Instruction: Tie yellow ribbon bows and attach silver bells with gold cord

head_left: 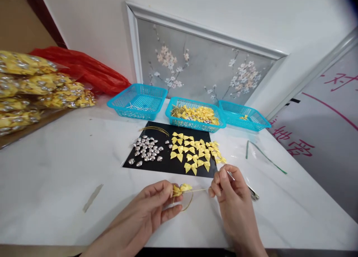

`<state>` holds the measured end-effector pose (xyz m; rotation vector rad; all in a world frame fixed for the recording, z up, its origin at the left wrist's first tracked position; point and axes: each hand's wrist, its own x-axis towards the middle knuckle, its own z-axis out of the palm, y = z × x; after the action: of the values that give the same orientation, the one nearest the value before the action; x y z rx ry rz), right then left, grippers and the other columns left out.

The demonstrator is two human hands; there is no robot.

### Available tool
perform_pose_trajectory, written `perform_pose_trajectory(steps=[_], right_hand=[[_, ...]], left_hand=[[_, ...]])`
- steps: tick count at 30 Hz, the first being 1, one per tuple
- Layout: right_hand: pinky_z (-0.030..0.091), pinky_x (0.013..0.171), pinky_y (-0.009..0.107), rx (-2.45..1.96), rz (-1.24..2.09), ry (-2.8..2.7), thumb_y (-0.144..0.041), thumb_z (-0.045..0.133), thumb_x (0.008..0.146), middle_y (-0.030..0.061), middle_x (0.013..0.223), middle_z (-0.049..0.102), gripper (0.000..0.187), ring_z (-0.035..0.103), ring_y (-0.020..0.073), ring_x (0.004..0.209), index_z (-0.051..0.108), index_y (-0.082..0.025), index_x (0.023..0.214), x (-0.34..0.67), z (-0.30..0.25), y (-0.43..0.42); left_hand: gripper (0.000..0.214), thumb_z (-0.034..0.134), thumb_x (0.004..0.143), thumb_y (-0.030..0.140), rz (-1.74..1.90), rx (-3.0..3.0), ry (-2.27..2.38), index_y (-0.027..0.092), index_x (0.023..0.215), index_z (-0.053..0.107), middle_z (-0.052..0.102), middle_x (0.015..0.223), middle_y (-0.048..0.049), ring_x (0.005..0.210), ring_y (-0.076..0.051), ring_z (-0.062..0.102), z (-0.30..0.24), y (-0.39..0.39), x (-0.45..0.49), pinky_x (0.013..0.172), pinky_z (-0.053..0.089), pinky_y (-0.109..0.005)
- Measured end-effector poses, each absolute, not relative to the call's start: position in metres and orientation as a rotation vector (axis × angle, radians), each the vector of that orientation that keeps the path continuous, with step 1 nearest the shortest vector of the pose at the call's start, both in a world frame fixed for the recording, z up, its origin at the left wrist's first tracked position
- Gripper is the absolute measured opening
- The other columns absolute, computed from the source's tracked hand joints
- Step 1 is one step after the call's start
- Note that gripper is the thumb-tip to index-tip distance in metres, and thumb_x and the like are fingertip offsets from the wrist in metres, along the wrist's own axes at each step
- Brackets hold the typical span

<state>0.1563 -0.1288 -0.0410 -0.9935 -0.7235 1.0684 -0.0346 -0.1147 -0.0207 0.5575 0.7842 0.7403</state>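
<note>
Between the fingertips of my left hand (pixel 151 203) is a yellow ribbon bow (pixel 184 188), pinched with a thin gold cord (pixel 191 201) that loops below it. One length of this cord runs taut to the right. My right hand (pixel 233 195) is closed on that end. A slim silver metal tool (pixel 254 193) passes behind the right fingers and sticks out beyond the hand; its kind is unclear. Ahead, a black mat (pixel 156 169) carries silver heart charms (pixel 145 148), rows of yellow bows (pixel 190 168) and several loose gold cords (pixel 155 129).
Behind the mat stand three blue baskets: the left one (pixel 120 105) with white strips, the middle one (pixel 195 127) with finished bow pieces, the right one (pixel 258 120). Bagged bows (pixel 41 82) are piled at left. A green strip (pixel 265 157) and a grey strip (pixel 93 198) lie on the white table.
</note>
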Motion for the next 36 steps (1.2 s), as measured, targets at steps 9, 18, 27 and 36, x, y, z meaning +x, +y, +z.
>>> perform_pose_trajectory(steps=[9,18,27,36], right_hand=[[0.044,0.051,0.022,-0.997,1.060,-0.797,-0.033,0.053,0.094,-0.0064,0.066,0.042,0.014,0.036,0.0065,0.051,0.054,-0.022,0.086,0.157,-0.039,-0.140],[0.046,0.049,0.023,-1.167,0.967,-1.008,-0.037,0.049,0.095,-0.0058,0.059,0.039,0.024,0.039,0.0074,0.049,0.056,-0.019,0.081,0.169,-0.033,-0.160],[0.040,0.047,0.023,-1.213,0.892,-0.996,-0.037,0.050,0.094,-0.0043,0.065,0.041,0.022,0.040,0.0084,0.050,0.056,-0.021,0.081,0.174,-0.031,-0.174],[0.044,0.057,0.026,-1.525,0.818,-1.315,-0.042,0.045,0.093,0.0010,0.065,0.056,0.027,0.055,0.0162,0.062,0.060,-0.021,0.085,0.190,-0.052,-0.177]], left_hand=[[0.033,0.069,0.080,0.029,0.890,1.062,0.971,0.019,0.062,0.044,0.059,0.059,0.0054,0.059,-0.009,0.050,-0.019,-0.107,-0.022,0.058,0.040,-0.020],[0.033,0.071,0.076,0.029,0.870,1.106,1.031,0.019,0.061,0.044,0.060,0.063,0.0053,0.057,-0.009,0.052,-0.023,-0.108,-0.021,0.056,0.040,-0.020],[0.035,0.071,0.075,0.029,0.962,1.121,1.071,0.019,0.058,0.043,0.059,0.058,0.0054,0.057,-0.009,0.051,-0.027,-0.105,-0.015,0.057,0.041,-0.019],[0.032,0.069,0.077,0.033,0.946,1.295,1.232,0.021,0.062,0.044,0.058,0.061,0.0055,0.058,-0.010,0.052,-0.030,-0.100,-0.035,0.056,0.042,-0.019]])
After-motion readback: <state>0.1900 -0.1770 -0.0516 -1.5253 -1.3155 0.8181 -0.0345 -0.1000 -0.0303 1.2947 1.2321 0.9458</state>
